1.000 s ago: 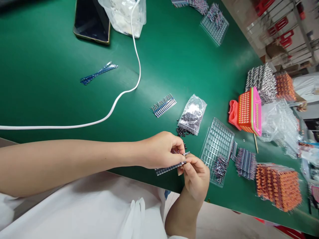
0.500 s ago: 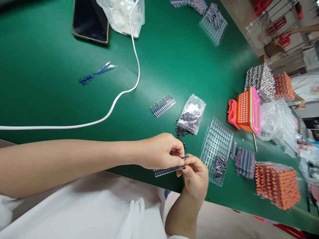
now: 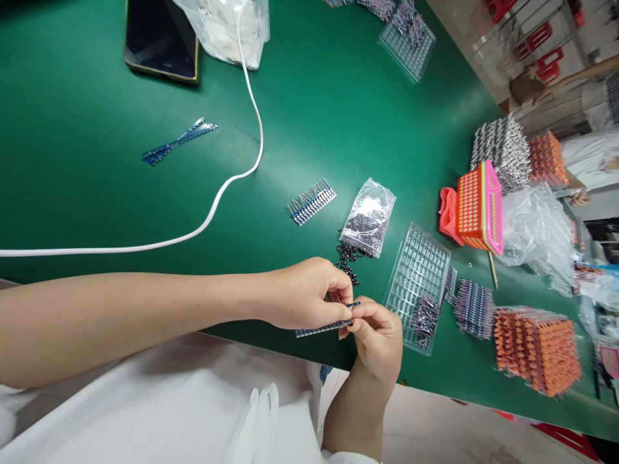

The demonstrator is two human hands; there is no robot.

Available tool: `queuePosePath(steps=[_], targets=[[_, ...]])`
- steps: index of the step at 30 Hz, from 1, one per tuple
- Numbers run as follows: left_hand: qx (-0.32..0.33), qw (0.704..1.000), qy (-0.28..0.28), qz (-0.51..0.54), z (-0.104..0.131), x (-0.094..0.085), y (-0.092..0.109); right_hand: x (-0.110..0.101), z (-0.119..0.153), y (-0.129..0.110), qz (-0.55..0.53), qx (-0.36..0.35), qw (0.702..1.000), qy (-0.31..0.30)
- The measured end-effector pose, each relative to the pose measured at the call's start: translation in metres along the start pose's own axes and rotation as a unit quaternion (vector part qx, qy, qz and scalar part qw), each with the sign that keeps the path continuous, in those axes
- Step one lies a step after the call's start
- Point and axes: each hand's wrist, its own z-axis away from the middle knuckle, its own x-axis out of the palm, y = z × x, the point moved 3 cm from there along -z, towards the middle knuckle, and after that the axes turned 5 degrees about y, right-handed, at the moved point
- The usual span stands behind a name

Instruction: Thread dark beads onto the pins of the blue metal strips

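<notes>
My left hand (image 3: pixel 304 293) reaches in from the left, back upward, its thumb and fingers pinched on a dark blue strip (image 3: pixel 322 330) near the table's front edge. Opposite it, my right hand (image 3: pixel 380 338) pinches the right end of the same strip, and the fingertips of both hands nearly meet. Small parts between the fingertips are too hidden to make out. Just beyond the hands, small black beads (image 3: pixel 349 252) spill from a clear plastic bag (image 3: pixel 370 216). A blue strip with wire leads (image 3: pixel 312 203) lies left of the bag.
A clear tray (image 3: pixel 418 270) holding a pile of small parts stands right of my hands. Farther right are orange stacks (image 3: pixel 536 351) and a red-orange basket (image 3: pixel 471 206). A white cable (image 3: pixel 217 200), a phone (image 3: pixel 162 38) and blue strips (image 3: pixel 176 143) lie at left.
The view has shifted slightly, so the table items sit a little farther left and up. The held strip is tilted to a thinner profile. Both hands keep their pinch.
</notes>
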Motion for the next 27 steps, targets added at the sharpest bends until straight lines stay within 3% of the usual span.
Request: queuePosePath(steps=[27], targets=[[-0.014, 1.0, 0.002, 0.001, -0.0004, 0.0018, -0.0019, 0.0, -0.0012, 0.0016, 0.016, 0.0, 1.0, -0.007]])
